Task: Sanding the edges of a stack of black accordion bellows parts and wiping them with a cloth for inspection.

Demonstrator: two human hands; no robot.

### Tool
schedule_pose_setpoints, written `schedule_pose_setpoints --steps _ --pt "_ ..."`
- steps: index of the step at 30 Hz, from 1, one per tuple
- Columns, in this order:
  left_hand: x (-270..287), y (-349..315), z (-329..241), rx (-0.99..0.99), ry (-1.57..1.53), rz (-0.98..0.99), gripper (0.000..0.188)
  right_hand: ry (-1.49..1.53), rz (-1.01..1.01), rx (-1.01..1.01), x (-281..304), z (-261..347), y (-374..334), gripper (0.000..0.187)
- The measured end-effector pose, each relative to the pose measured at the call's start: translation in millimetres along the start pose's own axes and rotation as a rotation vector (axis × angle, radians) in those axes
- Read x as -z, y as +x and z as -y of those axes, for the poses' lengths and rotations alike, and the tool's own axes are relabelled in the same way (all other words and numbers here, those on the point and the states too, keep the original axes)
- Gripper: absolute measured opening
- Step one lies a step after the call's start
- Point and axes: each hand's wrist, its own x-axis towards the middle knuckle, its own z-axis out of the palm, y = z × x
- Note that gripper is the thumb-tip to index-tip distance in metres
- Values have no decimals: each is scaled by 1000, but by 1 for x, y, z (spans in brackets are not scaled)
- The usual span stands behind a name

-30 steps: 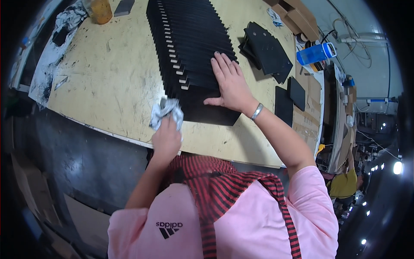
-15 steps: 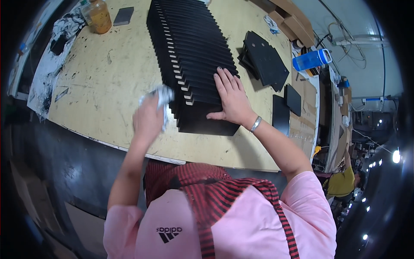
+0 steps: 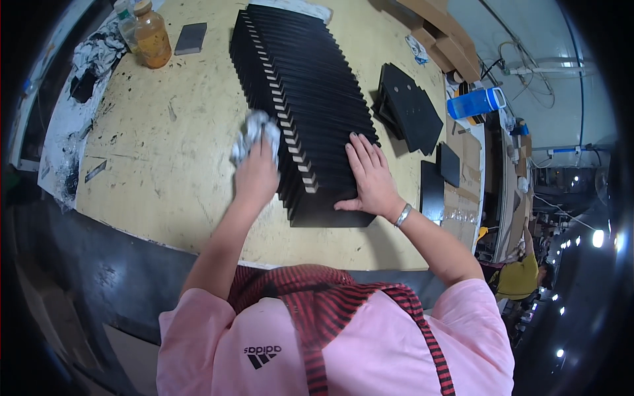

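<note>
In the middle of the pale tabletop (image 3: pixel 198 92): your long row of black panels (image 3: pixel 310 86) runs away from you, closely packed, its sides toothed and a line of pale notches (image 3: pixel 311 189) along the left.
Right hand (image 3: pixel 371 177): you lay it flat on the near end, fingers spread, thumb out, gripping nothing. If that pressure eases while the left side is pushed, the panels could slip out of line.
Left hand (image 3: pixel 257 173): your fingers close around a crumpled, grey-stained white cloth (image 3: pixel 254 135), just beside the row's left side; whether it touches is hard to tell.
Cloth edge: a loose fold could catch on the toothed edges and pull a panel askew; the stains could smear onto them.
Wristband (image 3: pixel 403 215): a dropped wrist could let the metal scratch the near end.
Loose black panels (image 3: pixel 409 109): they lie in an uneven pile right of the row; a sideways sweep of your right arm could knock them.
Upper left: an amber bottle (image 3: pixel 153 39) stands well apart; a tip could spill it.
</note>
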Motion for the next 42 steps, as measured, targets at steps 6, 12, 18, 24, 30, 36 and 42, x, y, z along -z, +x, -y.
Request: schedule_pose_setpoints --steps 6,12,18,24,30,36,42 --pt "64 40 32 83 -167 -1 52 222 -82 -66 13 -10 9 116" --pt "4 59 27 -62 27 1 54 399 -305 -425 0 -76 144 87" --pt "55 117 22 1 -230 -66 51 63 -166 -280 -13 -87 194 85" --pt "20 85 63 -141 -33 -95 42 84 -149 -247 -12 -82 197 86" --pt "45 194 53 -97 -184 -291 45 80 -101 -275 -9 -76 200 85" --pt "24 145 93 -139 -212 -3 38 57 -91 -287 -6 -87 192 87" --pt "31 238 94 -118 -146 -362 58 185 -174 -224 1 -88 258 91"
